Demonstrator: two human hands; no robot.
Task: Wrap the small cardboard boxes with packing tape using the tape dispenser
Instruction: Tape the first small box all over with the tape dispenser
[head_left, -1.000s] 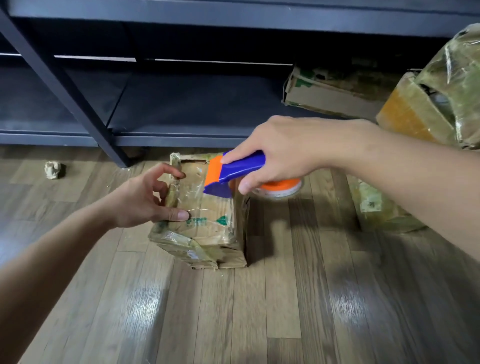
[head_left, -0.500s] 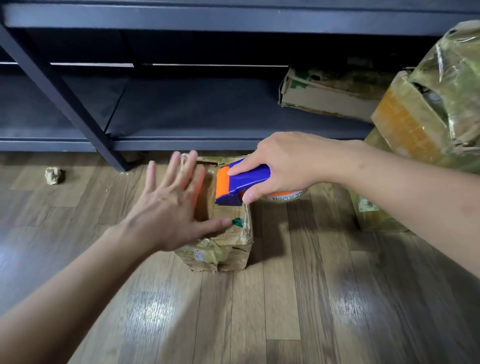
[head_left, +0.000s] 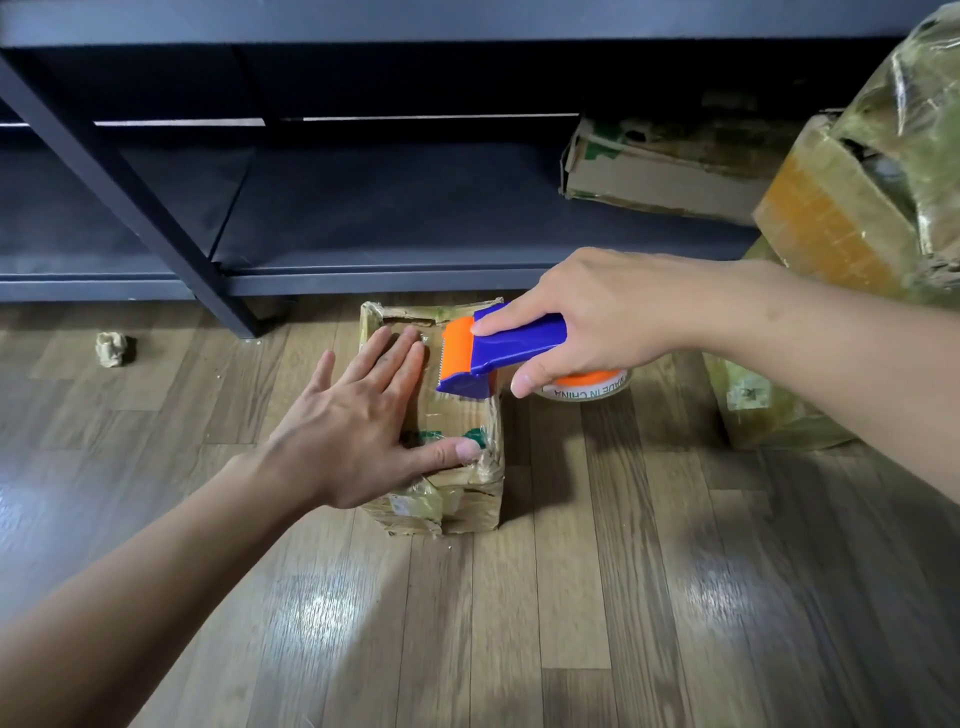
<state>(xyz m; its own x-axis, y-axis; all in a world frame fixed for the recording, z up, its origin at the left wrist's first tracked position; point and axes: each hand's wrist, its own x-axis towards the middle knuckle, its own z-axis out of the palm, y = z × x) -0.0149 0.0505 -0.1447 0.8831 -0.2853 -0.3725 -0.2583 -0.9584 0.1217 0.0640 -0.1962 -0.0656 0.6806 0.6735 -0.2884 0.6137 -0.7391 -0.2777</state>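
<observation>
While L hand (head_left: 358, 431) presses flat on taped cardboard box (head_left: 467, 499), R hand (head_left: 597, 317) grips blue-orange tape dispenser (head_left: 498, 353) at its top.

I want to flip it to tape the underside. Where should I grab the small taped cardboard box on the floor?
Take the small taped cardboard box at its near end, from above, fingers down the two long sides: it stands narrow on the wooden floor, and the blue-and-orange tape dispenser is at the far end.

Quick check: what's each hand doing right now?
Left hand: open, fingers flat on the small cardboard box.
Right hand: closed around the tape dispenser.
</observation>
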